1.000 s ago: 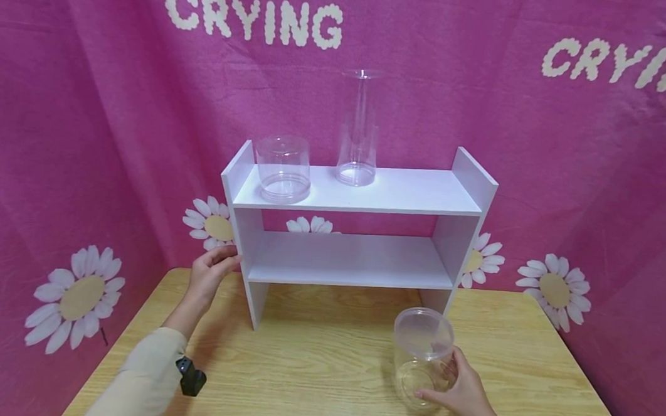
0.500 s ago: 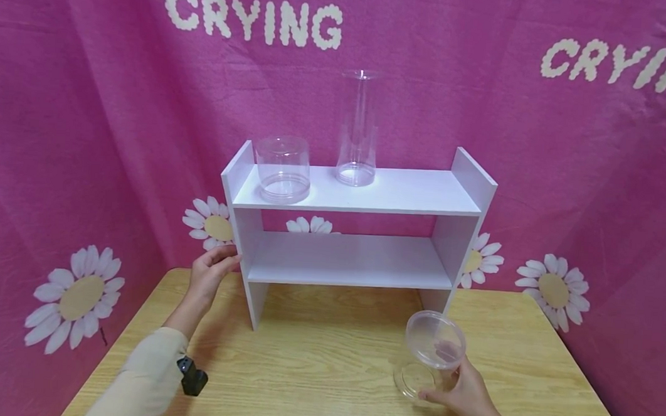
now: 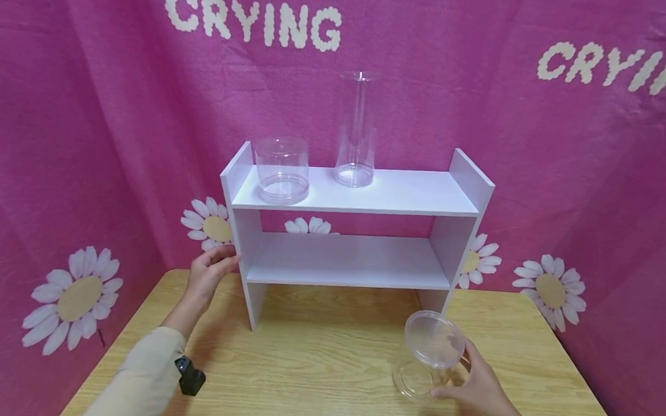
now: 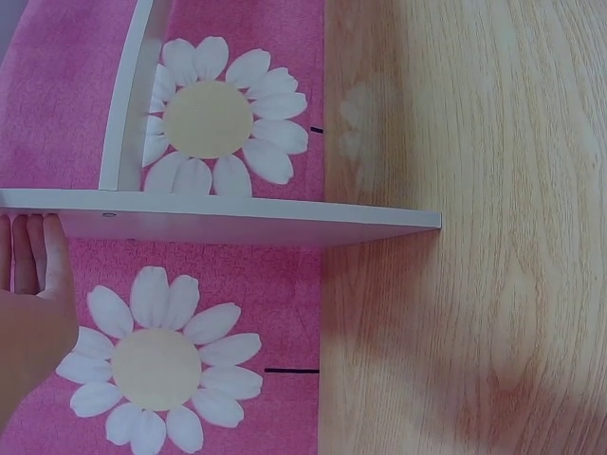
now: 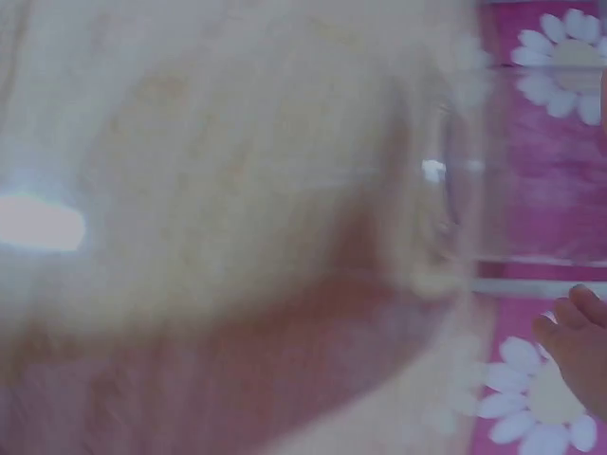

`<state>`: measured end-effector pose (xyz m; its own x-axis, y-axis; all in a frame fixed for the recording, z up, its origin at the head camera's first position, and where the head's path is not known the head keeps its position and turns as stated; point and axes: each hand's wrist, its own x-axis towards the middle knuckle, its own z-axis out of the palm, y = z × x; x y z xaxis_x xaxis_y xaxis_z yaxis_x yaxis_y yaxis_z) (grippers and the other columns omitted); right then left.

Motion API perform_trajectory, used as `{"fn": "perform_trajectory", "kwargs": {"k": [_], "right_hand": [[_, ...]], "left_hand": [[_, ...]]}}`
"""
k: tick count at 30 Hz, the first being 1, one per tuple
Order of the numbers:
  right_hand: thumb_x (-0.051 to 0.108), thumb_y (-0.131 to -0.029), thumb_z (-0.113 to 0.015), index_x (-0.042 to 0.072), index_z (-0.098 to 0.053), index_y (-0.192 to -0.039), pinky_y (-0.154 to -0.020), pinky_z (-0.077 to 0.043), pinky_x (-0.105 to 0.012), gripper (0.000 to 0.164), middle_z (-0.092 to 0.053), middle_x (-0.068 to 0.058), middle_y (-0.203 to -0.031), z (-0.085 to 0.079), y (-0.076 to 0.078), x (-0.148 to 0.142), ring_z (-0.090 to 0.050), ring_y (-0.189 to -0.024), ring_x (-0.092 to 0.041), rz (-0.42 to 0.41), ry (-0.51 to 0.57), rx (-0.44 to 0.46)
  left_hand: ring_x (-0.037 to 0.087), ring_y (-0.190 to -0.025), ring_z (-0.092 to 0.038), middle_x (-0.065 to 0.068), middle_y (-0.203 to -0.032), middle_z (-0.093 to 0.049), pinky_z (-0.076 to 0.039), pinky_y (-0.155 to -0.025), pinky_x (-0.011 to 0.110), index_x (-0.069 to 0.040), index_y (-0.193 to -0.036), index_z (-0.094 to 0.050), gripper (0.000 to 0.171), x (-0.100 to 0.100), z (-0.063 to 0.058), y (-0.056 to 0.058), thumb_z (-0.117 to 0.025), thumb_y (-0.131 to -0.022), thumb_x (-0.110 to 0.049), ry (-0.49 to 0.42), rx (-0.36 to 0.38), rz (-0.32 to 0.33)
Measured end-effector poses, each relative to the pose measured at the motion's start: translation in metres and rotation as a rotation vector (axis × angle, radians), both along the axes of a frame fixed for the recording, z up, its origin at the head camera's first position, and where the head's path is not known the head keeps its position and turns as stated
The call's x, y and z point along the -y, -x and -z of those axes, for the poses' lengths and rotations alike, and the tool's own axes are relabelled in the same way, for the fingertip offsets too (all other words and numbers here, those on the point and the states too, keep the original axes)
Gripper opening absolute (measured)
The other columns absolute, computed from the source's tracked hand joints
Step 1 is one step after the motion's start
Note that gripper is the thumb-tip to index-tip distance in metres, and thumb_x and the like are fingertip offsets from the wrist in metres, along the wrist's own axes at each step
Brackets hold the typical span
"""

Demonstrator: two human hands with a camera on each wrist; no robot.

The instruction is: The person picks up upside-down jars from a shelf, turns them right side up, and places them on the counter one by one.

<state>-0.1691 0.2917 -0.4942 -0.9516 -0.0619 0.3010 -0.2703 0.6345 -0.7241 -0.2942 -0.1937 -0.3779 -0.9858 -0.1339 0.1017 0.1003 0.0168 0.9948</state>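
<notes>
A clear round plastic jar with a pale translucent lid stands on the wooden table, in front of the shelf's right end. My right hand is at its right side with fingers and thumb spread around it; the right wrist view shows the thumb apart from the clear wall. At the left, my left hand rests its fingertips on the outer side panel of the white two-tier shelf. In the left wrist view those fingers lie straight against the panel and grip nothing.
On the shelf's top board stand a short wide clear jar at the left and a tall clear jar near the middle. Pink cloth with daisies and lettering hangs behind the wooden table.
The jar on the table has shifted slightly right and come to stand still. My right hand has loosened from it and moved a little right. The left hand has stayed at the side panel.
</notes>
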Motion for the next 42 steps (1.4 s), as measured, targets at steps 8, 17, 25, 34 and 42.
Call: {"fn": "perform_trajectory", "kwargs": {"k": [8,17,25,34,42], "right_hand": [[0.001,-0.065,-0.085,-0.005,-0.026,-0.146,-0.093,-0.034,0.003,0.100,-0.049,-0.020,-0.138,-0.044,-0.002,-0.014,-0.033,-0.114,0.028,-0.099,0.096,-0.012],[-0.005,-0.059,-0.085,-0.009,-0.023,-0.146,-0.101,-0.031,0.003,0.107,-0.037,0.033,-0.137,-0.099,-0.003,-0.008,-0.035,-0.127,0.021,-0.303,0.091,-0.172],[0.003,-0.056,-0.090,-0.002,-0.027,-0.148,-0.107,-0.031,-0.002,0.111,-0.038,0.026,-0.143,-0.156,-0.003,0.013,-0.037,-0.132,0.012,-0.410,-0.023,-0.277],[0.017,-0.060,-0.091,0.004,-0.031,-0.148,-0.108,-0.031,-0.003,0.107,-0.048,-0.019,-0.143,-0.207,0.011,0.032,-0.036,-0.133,0.012,-0.428,-0.187,-0.323],[0.021,-0.068,-0.087,0.001,-0.046,-0.138,-0.109,-0.042,-0.026,0.083,-0.054,-0.015,-0.139,-0.251,0.033,0.044,-0.052,-0.129,-0.024,-0.376,-0.299,-0.273]], "left_hand": [[-0.005,-0.082,-0.058,-0.024,-0.081,-0.063,-0.052,-0.077,0.010,-0.007,-0.108,-0.065,0.020,0.001,0.003,0.002,-0.065,-0.089,-0.009,0.033,-0.005,0.002],[-0.004,-0.085,-0.062,-0.026,-0.080,-0.065,-0.052,-0.079,0.009,-0.003,-0.108,-0.065,0.021,0.003,0.007,0.001,-0.066,-0.087,-0.004,0.035,-0.047,0.023],[-0.008,-0.080,-0.063,-0.027,-0.076,-0.065,-0.053,-0.076,0.009,0.006,-0.113,-0.062,0.029,0.004,0.008,0.002,-0.067,-0.085,0.001,0.053,-0.061,0.023],[-0.009,-0.080,-0.062,-0.027,-0.076,-0.065,-0.054,-0.075,0.009,0.005,-0.111,-0.063,0.026,0.004,0.006,0.002,-0.066,-0.086,0.001,0.067,-0.067,0.039],[-0.010,-0.080,-0.063,-0.029,-0.075,-0.064,-0.053,-0.075,0.008,0.010,-0.116,-0.060,0.033,0.004,0.005,0.001,-0.068,-0.086,-0.001,0.087,-0.060,0.028]]}}
